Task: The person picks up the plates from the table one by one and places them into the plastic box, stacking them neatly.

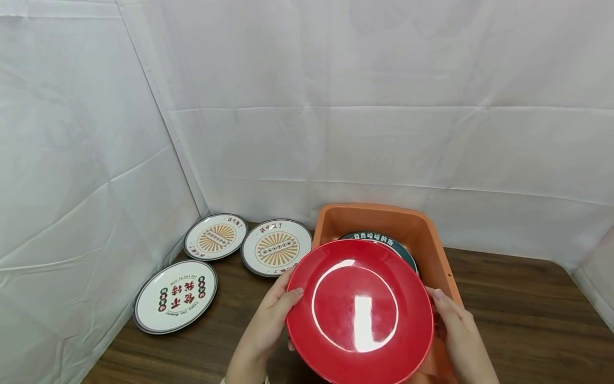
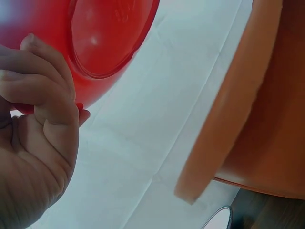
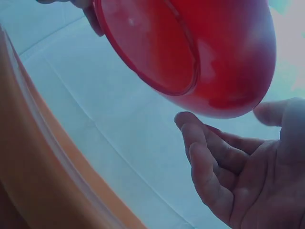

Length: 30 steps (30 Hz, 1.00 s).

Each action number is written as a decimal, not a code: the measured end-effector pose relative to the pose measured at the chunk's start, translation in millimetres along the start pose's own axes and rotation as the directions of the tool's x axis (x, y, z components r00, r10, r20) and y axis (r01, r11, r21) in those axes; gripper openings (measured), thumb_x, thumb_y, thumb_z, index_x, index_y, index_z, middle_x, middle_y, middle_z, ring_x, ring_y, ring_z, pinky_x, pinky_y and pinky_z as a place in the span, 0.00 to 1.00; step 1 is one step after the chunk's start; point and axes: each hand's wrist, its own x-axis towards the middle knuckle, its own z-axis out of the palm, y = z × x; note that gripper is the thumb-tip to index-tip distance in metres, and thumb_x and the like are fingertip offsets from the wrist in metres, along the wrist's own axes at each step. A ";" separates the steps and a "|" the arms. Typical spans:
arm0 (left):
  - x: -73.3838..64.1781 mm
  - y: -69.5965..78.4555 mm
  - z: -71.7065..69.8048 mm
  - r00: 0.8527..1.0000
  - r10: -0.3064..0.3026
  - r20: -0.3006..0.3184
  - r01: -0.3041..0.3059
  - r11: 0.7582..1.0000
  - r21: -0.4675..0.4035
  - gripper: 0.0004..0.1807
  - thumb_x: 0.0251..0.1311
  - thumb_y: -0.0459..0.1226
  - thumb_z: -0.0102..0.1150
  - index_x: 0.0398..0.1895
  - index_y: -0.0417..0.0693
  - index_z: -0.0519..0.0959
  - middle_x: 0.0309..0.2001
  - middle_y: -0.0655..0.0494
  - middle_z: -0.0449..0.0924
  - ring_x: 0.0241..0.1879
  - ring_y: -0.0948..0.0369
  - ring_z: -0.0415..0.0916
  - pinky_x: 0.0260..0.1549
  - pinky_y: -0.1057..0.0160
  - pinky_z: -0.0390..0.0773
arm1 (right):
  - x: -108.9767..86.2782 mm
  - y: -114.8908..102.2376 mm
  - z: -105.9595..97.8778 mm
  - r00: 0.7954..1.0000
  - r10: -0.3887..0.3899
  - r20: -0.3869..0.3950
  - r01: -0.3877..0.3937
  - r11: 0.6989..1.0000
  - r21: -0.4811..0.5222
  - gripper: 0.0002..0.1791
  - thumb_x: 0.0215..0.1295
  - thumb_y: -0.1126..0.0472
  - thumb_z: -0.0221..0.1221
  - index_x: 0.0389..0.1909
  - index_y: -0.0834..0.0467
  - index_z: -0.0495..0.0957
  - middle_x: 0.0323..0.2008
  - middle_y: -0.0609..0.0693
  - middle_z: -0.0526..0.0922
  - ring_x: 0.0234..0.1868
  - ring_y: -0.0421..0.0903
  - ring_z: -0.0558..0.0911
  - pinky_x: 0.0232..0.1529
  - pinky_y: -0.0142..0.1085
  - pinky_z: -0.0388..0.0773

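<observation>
A glossy red plate (image 1: pixel 360 314) is up in front of me, tilted so that its face shows in the head view. My left hand (image 1: pixel 268 320) grips its left rim, thumb on the face and fingers curled behind. At the right rim my right hand (image 1: pixel 455 330) holds the edge between thumb and fingers. Both wrist views show the plate's underside with its raised foot ring. Partly hidden behind the red plate, a dark green-rimmed plate (image 1: pixel 400 249) with white characters lies in an orange plastic tub (image 1: pixel 438 250).
Left of the tub, three white dark-rimmed plates lie on the brown wooden table (image 1: pixel 518 298): two sunburst-patterned plates, one at the back left (image 1: pixel 216 237) and one by the tub (image 1: pixel 276 248), and a plate with red characters (image 1: pixel 176 296). White cloth walls (image 1: pixel 384 106) stand behind and left.
</observation>
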 end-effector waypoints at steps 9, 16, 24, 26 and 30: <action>5.0 -3.4 7.8 0.997 -0.032 -0.064 0.034 0.999 0.032 0.27 0.68 0.33 0.39 0.69 0.41 0.51 0.63 0.41 0.61 0.50 0.56 0.75 0.44 0.58 0.76 | 0.1 0.5 -3.0 0.988 0.046 0.149 -0.080 0.970 0.229 0.29 0.74 0.50 0.39 0.68 0.64 0.54 0.48 0.41 0.77 0.41 0.39 0.79 0.39 0.36 0.79; 6.6 -4.9 16.8 0.995 -0.053 -0.080 0.058 0.996 0.060 0.28 0.69 0.35 0.41 0.70 0.42 0.51 0.60 0.40 0.66 0.44 0.59 0.76 0.35 0.65 0.79 | 4.8 -1.3 4.6 0.984 0.076 0.164 -0.122 0.948 0.295 0.27 0.74 0.51 0.38 0.68 0.57 0.51 0.48 0.39 0.73 0.43 0.40 0.78 0.41 0.35 0.78; 4.9 -4.3 20.2 0.986 -0.151 -0.073 0.159 0.981 0.110 0.30 0.69 0.41 0.43 0.71 0.49 0.48 0.27 0.41 0.79 0.10 0.61 0.71 0.11 0.67 0.71 | 7.1 -4.7 13.3 0.982 0.158 0.099 -0.181 0.932 0.312 0.30 0.73 0.46 0.38 0.69 0.57 0.51 0.51 0.46 0.73 0.42 0.37 0.79 0.43 0.35 0.77; 5.2 -5.0 20.6 0.984 -0.153 -0.087 0.164 0.978 0.127 0.31 0.69 0.41 0.43 0.71 0.49 0.47 0.32 0.41 0.79 0.13 0.61 0.72 0.13 0.67 0.73 | 7.4 -4.2 13.1 0.980 0.175 0.091 -0.195 0.937 0.292 0.32 0.72 0.45 0.38 0.70 0.58 0.49 0.57 0.51 0.69 0.42 0.36 0.78 0.43 0.35 0.77; 5.9 -7.2 20.8 0.986 -0.130 -0.106 0.143 0.981 0.128 0.30 0.69 0.41 0.43 0.71 0.47 0.48 0.50 0.39 0.72 0.27 0.57 0.79 0.26 0.61 0.80 | 6.5 -4.0 13.4 0.981 0.174 0.082 -0.189 0.948 0.255 0.34 0.72 0.43 0.37 0.71 0.58 0.48 0.62 0.56 0.63 0.42 0.35 0.77 0.43 0.35 0.77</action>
